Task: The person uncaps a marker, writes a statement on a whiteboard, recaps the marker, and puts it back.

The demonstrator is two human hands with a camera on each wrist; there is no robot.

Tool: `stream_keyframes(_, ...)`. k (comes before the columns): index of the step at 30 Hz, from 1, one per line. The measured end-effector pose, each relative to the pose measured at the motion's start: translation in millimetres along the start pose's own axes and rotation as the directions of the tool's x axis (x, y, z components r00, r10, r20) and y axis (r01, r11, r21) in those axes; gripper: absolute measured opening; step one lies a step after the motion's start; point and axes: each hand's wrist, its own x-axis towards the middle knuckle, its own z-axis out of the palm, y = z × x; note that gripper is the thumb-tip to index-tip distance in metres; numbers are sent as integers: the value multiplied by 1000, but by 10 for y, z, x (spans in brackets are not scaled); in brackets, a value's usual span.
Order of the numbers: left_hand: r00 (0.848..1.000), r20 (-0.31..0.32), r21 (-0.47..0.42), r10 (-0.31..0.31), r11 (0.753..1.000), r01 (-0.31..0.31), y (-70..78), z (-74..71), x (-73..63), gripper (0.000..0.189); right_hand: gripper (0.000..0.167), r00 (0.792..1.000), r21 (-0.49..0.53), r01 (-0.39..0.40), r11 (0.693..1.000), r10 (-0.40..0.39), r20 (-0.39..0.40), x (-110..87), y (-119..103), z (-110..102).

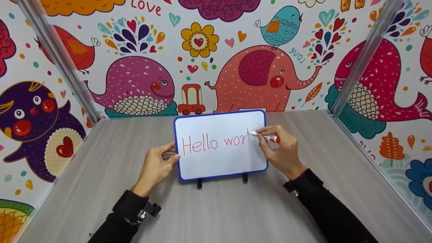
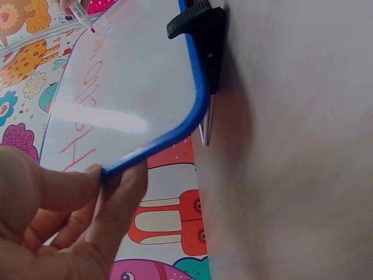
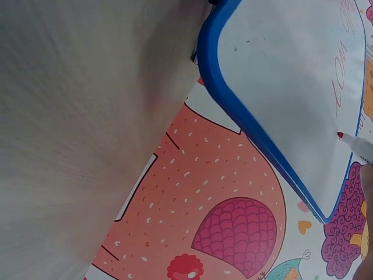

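A small whiteboard (image 1: pixel 216 165) with a blue frame leans upright on short black feet (image 1: pixel 199 183). Red handwriting on it reads "Hello wor", with a short red stroke begun after the r. My right hand (image 1: pixel 283 148) pinches a white marker (image 1: pixel 272 138) with a red end; its red tip (image 3: pixel 340 135) is right at the board's surface. My left hand (image 1: pixel 158 165) holds the board's left edge, thumb (image 2: pixel 76 188) on the front and fingers behind. In the left wrist view a black foot (image 2: pixel 204 38) clasps the blue frame.
The board stands on a grey wood-grain table (image 1: pixel 216 212). Behind and beside it rise panels printed with cartoon animals (image 1: pixel 256 77), joined by metal corner posts (image 1: pixel 60 64). Black cuffs (image 1: pixel 130 206) with straps cover both wrists.
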Motion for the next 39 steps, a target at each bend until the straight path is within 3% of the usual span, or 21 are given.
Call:
stream_keyframes(7,1000,-1,-16,-9,1000,9,7,1,0,53,23,1000,-12,-1,1000,2,31,-30,-1,-19)
stream_keyframes(23,1000,-3,-31,-10,999,10,-14,12,9,54,25,996,-36,1,999,2,90,-91,16,-48)
stream_keyframes(39,999,-13,-4,-32,999,32,10,11,-5,53,24,998,-39,6,999,-4,59,-43,12,-91)
